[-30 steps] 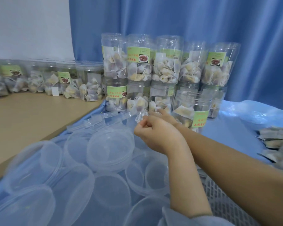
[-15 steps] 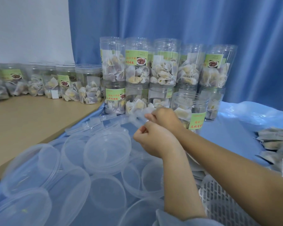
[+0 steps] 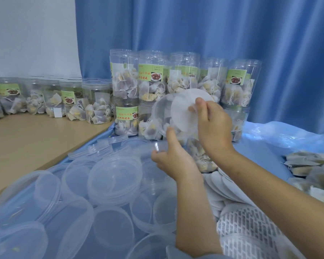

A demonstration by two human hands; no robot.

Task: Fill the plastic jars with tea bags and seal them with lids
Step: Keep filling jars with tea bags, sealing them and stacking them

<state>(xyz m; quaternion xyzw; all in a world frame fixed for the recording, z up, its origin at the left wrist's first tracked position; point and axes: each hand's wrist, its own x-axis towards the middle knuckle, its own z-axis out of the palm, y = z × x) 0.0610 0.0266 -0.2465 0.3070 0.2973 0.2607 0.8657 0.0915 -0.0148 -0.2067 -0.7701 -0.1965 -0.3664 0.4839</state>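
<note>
Soft even light, perhaps slight blur

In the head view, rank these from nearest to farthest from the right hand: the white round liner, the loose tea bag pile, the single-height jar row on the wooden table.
From the right hand:
1. White round liner: pinched in that hand's fingers, held against a clear lid.
2. Loose tea bag pile: on the blue sheet, far right.
3. Jar row on the wooden table: far left, along the wall.

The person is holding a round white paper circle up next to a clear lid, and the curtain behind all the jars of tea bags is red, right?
Not quite. The curtain is blue, as the head view shows. The rest holds: the right hand pinches the white disc beside the clear lid.
</note>
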